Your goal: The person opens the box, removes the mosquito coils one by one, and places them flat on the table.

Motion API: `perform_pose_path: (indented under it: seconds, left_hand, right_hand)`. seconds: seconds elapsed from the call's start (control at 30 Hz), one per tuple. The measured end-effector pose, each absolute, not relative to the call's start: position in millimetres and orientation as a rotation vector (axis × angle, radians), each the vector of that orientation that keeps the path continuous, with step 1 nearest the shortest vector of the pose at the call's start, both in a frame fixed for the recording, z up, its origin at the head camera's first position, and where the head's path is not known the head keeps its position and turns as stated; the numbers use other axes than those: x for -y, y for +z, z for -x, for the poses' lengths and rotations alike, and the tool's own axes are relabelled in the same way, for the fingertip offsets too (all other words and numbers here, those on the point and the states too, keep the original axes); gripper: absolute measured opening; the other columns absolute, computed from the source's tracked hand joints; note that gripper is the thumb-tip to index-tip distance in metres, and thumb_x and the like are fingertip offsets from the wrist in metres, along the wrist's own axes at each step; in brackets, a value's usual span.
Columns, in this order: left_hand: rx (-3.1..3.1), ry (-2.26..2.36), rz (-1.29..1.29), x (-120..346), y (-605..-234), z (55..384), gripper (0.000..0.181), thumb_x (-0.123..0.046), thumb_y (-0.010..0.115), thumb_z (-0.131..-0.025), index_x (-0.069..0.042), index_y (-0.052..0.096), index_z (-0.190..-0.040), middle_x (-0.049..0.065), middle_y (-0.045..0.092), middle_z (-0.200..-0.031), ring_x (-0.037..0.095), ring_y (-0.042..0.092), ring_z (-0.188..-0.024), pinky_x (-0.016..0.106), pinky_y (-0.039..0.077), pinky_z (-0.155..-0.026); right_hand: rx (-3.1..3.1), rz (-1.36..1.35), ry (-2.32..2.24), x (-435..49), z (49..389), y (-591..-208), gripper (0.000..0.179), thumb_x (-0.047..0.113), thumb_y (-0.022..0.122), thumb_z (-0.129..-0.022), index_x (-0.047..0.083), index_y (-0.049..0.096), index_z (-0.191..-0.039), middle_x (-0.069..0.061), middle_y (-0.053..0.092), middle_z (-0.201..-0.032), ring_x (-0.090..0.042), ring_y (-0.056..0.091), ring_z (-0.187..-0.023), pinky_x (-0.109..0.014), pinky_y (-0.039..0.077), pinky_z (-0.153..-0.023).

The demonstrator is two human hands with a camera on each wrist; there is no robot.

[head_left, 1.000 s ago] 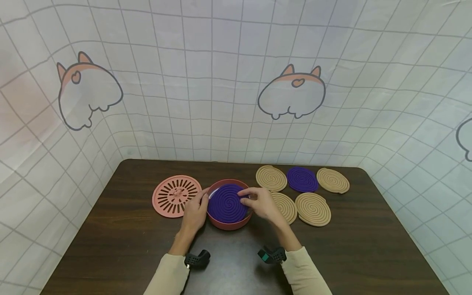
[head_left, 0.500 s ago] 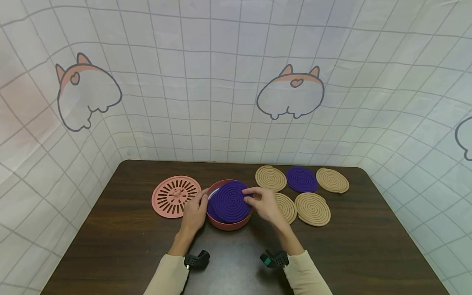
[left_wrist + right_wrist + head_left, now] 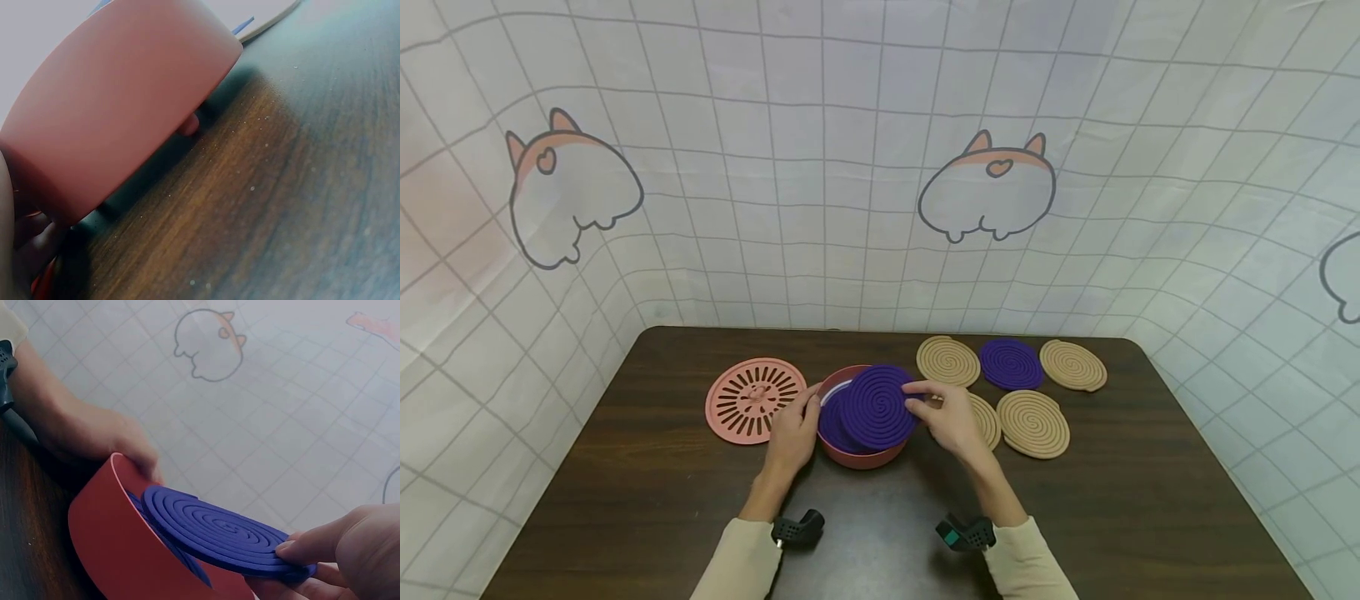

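A purple mosquito coil [image 3: 880, 408] is pinched at its right edge between the thumb and fingers of my right hand [image 3: 953, 419]. It tilts over a round red mosquito coil holder [image 3: 859, 460], its left part still above the opening. Under it, another purple coil [image 3: 835, 425] lies inside the holder. My left hand [image 3: 793, 433] grips the holder's left side, thumb at the rim. The holder's outer wall [image 3: 125, 106] fills much of the left wrist view, with a small round foot beneath. In the right wrist view, the held coil [image 3: 219, 531] slants up out of the holder.
A pink slotted lid [image 3: 752, 402] lies left of the holder. Right of it on the dark wooden table [image 3: 1150, 517] are several tan coils [image 3: 1036, 425] and a purple coil [image 3: 1012, 364]. A white gridded curtain [image 3: 865, 167] rises behind the table.
My right hand has drawn the upper purple coil up and to the right, uncovering the other purple coil in the holder. My left hand keeps its grip on the holder.
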State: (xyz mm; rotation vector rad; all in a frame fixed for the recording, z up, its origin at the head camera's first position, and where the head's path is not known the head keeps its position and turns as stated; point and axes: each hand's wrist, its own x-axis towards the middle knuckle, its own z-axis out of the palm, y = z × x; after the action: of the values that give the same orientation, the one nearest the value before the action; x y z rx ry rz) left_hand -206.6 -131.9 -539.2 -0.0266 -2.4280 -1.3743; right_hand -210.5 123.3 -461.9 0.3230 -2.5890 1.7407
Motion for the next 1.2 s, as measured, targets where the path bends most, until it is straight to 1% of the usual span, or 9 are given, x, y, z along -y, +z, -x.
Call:
perform_pose_path:
  seconds: [0.13, 0.27, 0.37, 0.47, 0.6, 0.7, 0.93, 1.07, 1.2]
  left_hand:
    - [2.424, -1.367, 0.029, 132, -540, 208, 0.034, -0.024, 0.048, -0.104, -0.012, 0.069, -0.128, 0.01, 0.071, -0.124, 0.027, 0.068, -0.114, 0.048, 0.053, -0.097]
    - [2.411, -1.357, 0.039, 132, -541, 208, 0.034, -0.024, 0.048, -0.104, -0.012, 0.07, -0.128, 0.01, 0.072, -0.123, 0.027, 0.069, -0.114, 0.049, 0.053, -0.096]
    - [2.403, -1.35, 0.041, 133, -542, 207, 0.034, -0.023, 0.049, -0.104, -0.012, 0.07, -0.128, 0.011, 0.072, -0.122, 0.028, 0.069, -0.113, 0.049, 0.053, -0.095]
    - [2.402, -1.347, 0.044, 132, -543, 207, 0.034, -0.023, 0.048, -0.104, -0.012, 0.069, -0.128, 0.012, 0.072, -0.121, 0.028, 0.07, -0.111, 0.049, 0.054, -0.093]
    - [2.408, -1.349, 0.044, 132, -543, 208, 0.034, -0.024, 0.048, -0.104, -0.012, 0.069, -0.128, 0.012, 0.072, -0.122, 0.028, 0.069, -0.112, 0.049, 0.054, -0.094]
    - [2.414, -1.353, 0.041, 131, -544, 209, 0.035, -0.025, 0.047, -0.105, -0.012, 0.069, -0.129, 0.011, 0.071, -0.123, 0.028, 0.069, -0.113, 0.049, 0.053, -0.095]
    - [2.4, -1.364, 0.049, 132, -545, 208, 0.035, -0.025, 0.047, -0.105, -0.012, 0.069, -0.129, 0.011, 0.072, -0.121, 0.028, 0.07, -0.11, 0.049, 0.054, -0.093]
    - [2.391, -1.364, 0.054, 132, -545, 208, 0.034, -0.024, 0.048, -0.105, -0.011, 0.069, -0.128, 0.012, 0.073, -0.119, 0.028, 0.071, -0.108, 0.048, 0.055, -0.091]
    - [2.39, -1.364, 0.057, 132, -545, 208, 0.034, -0.024, 0.048, -0.105, -0.011, 0.069, -0.128, 0.012, 0.073, -0.119, 0.028, 0.071, -0.108, 0.048, 0.055, -0.091]
  right_hand:
    - [2.569, -0.308, 1.767, -128, 211, -460, 0.024, 0.001, 0.07, -0.088, 0.001, 0.076, -0.111, -0.019, 0.073, -0.076, -0.017, 0.067, -0.059, -0.03, 0.055, -0.057]
    - [2.542, -0.299, 1.788, -134, 210, -457, 0.026, 0.0, 0.069, -0.089, -0.001, 0.074, -0.114, -0.023, 0.074, -0.096, -0.018, 0.074, -0.07, -0.039, 0.06, -0.067]
    - [2.553, -0.289, 1.766, -140, 209, -456, 0.026, 0.002, 0.069, -0.09, 0.0, 0.074, -0.116, -0.023, 0.073, -0.109, -0.021, 0.075, -0.076, -0.032, 0.059, -0.065]
    - [2.559, -0.273, 1.77, -145, 208, -455, 0.027, 0.004, 0.069, -0.091, 0.001, 0.073, -0.117, -0.024, 0.071, -0.115, -0.025, 0.076, -0.081, -0.025, 0.057, -0.064]
    - [2.538, -0.243, 1.821, -151, 208, -456, 0.028, 0.003, 0.069, -0.091, 0.0, 0.072, -0.118, -0.024, 0.068, -0.122, -0.028, 0.076, -0.087, -0.032, 0.06, -0.07]
    - [2.505, -0.211, 1.85, -156, 208, -457, 0.028, 0.002, 0.069, -0.091, -0.001, 0.072, -0.118, -0.024, 0.068, -0.122, -0.026, 0.076, -0.088, -0.036, 0.061, -0.073]
    - [2.457, -0.171, 1.84, -167, 210, -459, 0.027, 0.003, 0.068, -0.092, -0.001, 0.072, -0.119, -0.024, 0.07, -0.115, -0.011, 0.073, -0.08, -0.029, 0.06, -0.071]
    - [2.448, -0.15, 1.816, -176, 212, -458, 0.028, 0.005, 0.069, -0.092, 0.0, 0.071, -0.119, -0.025, 0.072, -0.105, -0.009, 0.071, -0.074, -0.031, 0.06, -0.07]
    - [2.398, -0.147, 1.863, -187, 215, -459, 0.029, 0.002, 0.067, -0.093, -0.004, 0.069, -0.12, -0.03, 0.071, -0.1, -0.009, 0.072, -0.072, -0.033, 0.061, -0.07]
